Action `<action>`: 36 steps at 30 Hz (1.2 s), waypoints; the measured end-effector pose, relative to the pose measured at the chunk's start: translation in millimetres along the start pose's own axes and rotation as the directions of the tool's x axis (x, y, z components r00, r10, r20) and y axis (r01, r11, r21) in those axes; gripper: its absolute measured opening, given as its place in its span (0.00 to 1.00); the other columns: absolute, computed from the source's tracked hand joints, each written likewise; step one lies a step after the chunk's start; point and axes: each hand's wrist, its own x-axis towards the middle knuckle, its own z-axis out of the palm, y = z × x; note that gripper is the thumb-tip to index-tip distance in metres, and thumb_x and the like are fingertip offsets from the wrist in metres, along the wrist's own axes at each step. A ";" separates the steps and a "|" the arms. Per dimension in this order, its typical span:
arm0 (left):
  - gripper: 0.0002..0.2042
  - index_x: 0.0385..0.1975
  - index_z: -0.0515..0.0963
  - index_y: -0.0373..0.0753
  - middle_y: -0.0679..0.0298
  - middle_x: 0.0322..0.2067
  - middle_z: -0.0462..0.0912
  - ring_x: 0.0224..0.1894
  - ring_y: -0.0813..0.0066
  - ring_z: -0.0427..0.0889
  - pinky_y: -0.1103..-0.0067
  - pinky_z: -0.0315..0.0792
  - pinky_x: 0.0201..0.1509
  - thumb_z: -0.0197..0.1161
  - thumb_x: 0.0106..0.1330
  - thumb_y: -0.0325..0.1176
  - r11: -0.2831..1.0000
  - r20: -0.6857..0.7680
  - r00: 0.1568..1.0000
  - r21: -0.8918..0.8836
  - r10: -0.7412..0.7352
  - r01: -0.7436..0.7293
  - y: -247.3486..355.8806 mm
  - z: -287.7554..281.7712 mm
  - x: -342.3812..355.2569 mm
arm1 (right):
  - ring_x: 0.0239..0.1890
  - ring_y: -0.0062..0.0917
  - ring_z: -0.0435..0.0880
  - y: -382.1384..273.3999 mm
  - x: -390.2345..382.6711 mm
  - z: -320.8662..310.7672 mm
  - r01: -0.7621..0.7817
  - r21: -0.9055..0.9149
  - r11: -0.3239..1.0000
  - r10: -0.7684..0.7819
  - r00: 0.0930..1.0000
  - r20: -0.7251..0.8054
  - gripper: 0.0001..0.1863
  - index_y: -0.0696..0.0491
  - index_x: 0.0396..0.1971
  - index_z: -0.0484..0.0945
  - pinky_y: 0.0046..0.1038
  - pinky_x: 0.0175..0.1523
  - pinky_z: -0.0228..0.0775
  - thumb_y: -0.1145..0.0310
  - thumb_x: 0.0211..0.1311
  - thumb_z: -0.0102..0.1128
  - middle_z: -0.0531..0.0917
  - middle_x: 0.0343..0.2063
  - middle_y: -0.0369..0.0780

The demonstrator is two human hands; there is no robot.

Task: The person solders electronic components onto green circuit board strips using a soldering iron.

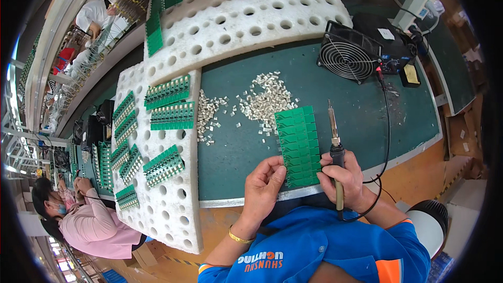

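Note:
A green circuit board panel (297,147) is held upright over the front edge of the bench, its flat side toward me. My left hand (266,181) pinches its lower left edge between thumb and fingers. In my right hand (343,178) is a soldering iron (335,136), gripped round its dark handle with the metal tip pointing up and away. Fingers of that hand also reach the panel's lower right edge; whether they press on it I cannot tell. Beyond the panel lies a loose heap of small silvery-white parts (267,97), with a second heap (207,112) beside the foam.
White perforated foam slabs (225,23) lie at the back and left, bearing several populated green boards (172,115). A black fan (347,52) and a soldering station (390,47) stand at the back right. The iron's black cable (387,136) loops on the right. A co-worker (94,225) sits at left.

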 end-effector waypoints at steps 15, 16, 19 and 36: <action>0.11 0.51 0.77 0.32 0.72 0.39 0.81 0.37 0.91 0.73 0.89 0.68 0.42 0.58 0.74 0.28 1.000 0.023 1.000 0.010 -0.013 0.013 -2.1 -2.9 -10.0 | 0.20 0.28 0.75 1.1 8.6 -36.0 -0.051 0.451 0.891 0.019 0.997 0.075 0.18 0.58 0.42 0.79 0.33 0.34 0.68 0.57 0.72 0.51 0.81 0.21 0.38; 0.11 0.51 0.77 0.32 0.71 0.39 0.82 0.38 0.90 0.74 0.89 0.68 0.43 0.58 0.74 0.29 1.000 0.029 0.999 0.007 -0.030 0.030 -2.6 -3.2 -9.8 | 0.20 0.28 0.75 2.4 7.8 -35.6 -0.051 0.448 0.893 0.019 0.997 0.075 0.17 0.59 0.42 0.79 0.33 0.34 0.67 0.59 0.70 0.52 0.81 0.21 0.38; 0.10 0.51 0.77 0.31 0.72 0.38 0.81 0.37 0.90 0.74 0.89 0.68 0.41 0.57 0.75 0.27 1.000 0.034 0.999 -0.005 -0.023 0.023 -2.6 -0.9 -8.2 | 0.19 0.27 0.74 3.8 7.9 -34.6 -0.062 0.451 0.890 0.028 0.996 0.081 0.14 0.59 0.41 0.80 0.33 0.34 0.66 0.63 0.68 0.54 0.81 0.20 0.38; 0.10 0.51 0.77 0.31 0.71 0.40 0.82 0.38 0.90 0.74 0.89 0.69 0.41 0.56 0.75 0.25 0.999 0.052 0.999 0.036 -0.013 0.011 -2.3 -1.1 -8.1 | 0.20 0.28 0.74 8.0 6.6 -32.1 -0.148 0.494 0.857 0.099 0.987 0.125 0.14 0.59 0.40 0.79 0.34 0.35 0.65 0.63 0.69 0.55 0.81 0.20 0.39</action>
